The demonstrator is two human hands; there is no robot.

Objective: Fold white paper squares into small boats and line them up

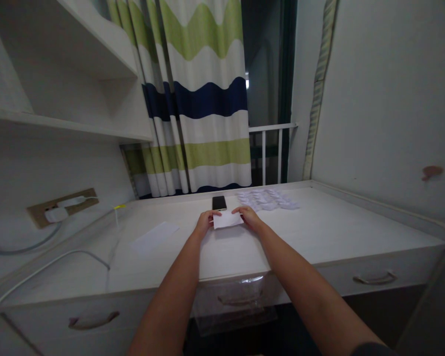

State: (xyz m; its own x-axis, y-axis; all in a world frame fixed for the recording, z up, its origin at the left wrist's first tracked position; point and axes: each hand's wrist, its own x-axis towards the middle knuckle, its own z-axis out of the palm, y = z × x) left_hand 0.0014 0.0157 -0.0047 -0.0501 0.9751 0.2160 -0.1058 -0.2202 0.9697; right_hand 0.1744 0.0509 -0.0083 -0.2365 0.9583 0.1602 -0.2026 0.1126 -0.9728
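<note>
White paper [228, 220] pinched between nearly closed fingers of left hand [208, 220] and right hand [246, 216] | phone [219, 202] seen just beyond paper

both hands hold a small white paper [228, 220] just below a dark phone [219, 202].

White desk [319, 227] — on it a dark phone [219, 202], crumpled white papers [267, 199] and flat white paper [155, 236].
</note>
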